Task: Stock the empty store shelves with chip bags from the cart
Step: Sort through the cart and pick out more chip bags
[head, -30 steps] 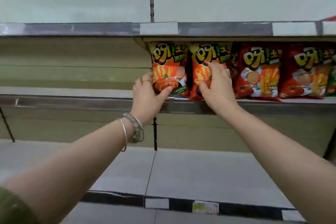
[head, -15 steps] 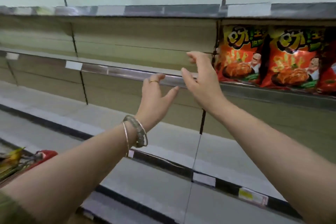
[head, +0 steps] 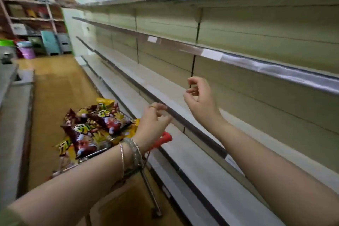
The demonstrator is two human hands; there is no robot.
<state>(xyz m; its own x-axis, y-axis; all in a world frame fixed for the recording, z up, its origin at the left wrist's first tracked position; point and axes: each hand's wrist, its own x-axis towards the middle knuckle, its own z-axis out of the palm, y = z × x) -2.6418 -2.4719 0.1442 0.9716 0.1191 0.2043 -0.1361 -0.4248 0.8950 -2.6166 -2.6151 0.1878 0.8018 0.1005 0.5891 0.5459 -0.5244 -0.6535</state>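
Glossy brown, red and yellow chip bags point(head: 95, 130) heaped in a cart point(head: 165, 138); left hand point(head: 153, 124) and right hand point(head: 201, 101) loosely curled, empty.

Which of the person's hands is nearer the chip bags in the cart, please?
The left hand, wearing a ring and bracelets: it is beside the chip bags, above the red cart handle; the bare right hand is higher.
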